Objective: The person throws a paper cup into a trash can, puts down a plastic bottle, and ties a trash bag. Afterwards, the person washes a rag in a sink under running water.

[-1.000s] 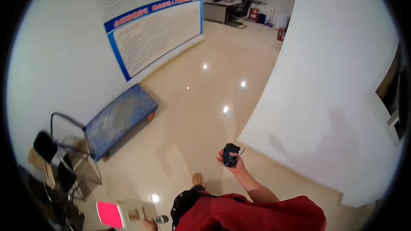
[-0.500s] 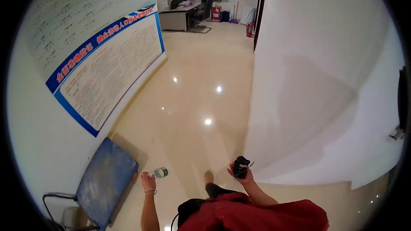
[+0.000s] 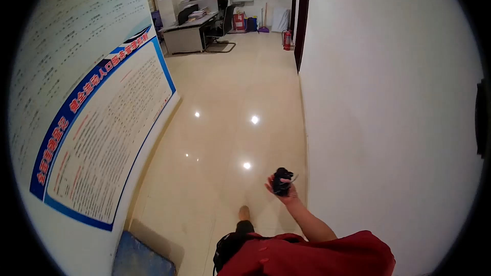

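Note:
My right hand is held out in front of me at waist height, palm up. Its fingers curl round a small black bundle with a pinkish patch and a thin grey strip sticking out; its exact kind I cannot make out. My left hand is outside the picture. Below my red top, one shoe shows on the floor.
A white wall runs close on my right. On the left are a wall poster and a blue chair seat. Farther along the tiled floor stand a desk, an office chair and a fire extinguisher.
I have moved forward along the corridor. My left hand, beside a round see-through roll, has left the view along with that roll. The right hand still holds the black bundle, slightly higher.

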